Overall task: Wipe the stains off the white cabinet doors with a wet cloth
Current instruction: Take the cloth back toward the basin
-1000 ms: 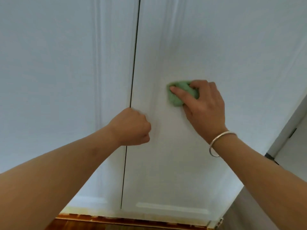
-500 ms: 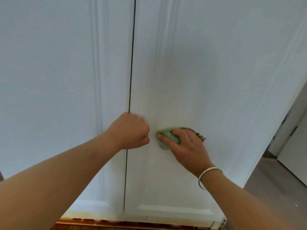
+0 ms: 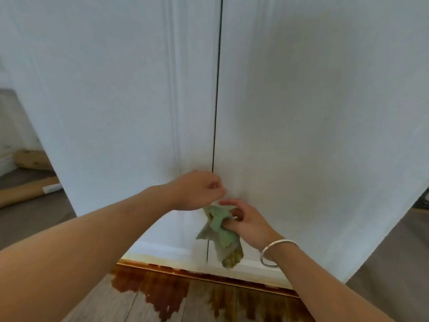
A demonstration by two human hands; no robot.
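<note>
Two tall white cabinet doors fill the view, the left door (image 3: 116, 101) and the right door (image 3: 325, 112), split by a thin dark gap. A crumpled green cloth (image 3: 220, 226) hangs loosely from my right hand (image 3: 246, 221), just off the right door's lower part near the gap. A silver bracelet circles that wrist. My left hand (image 3: 197, 190) is closed into a fist at the gap's edge, right above the cloth, its fingertips touching the cloth's top.
A dark reddish-brown stain (image 3: 157, 291) spreads over the wooden floor below the doors, and the doors' bottom edge looks rusty. Cardboard rolls (image 3: 25, 189) lie on the floor at the left. Grey floor (image 3: 394, 252) shows at the right.
My right hand slid down the right door from mid-height, then lifted the cloth off the surface; it now dangles bunched. My view pulled back and tilted down, showing the floor. The left fist stayed by the gap.
</note>
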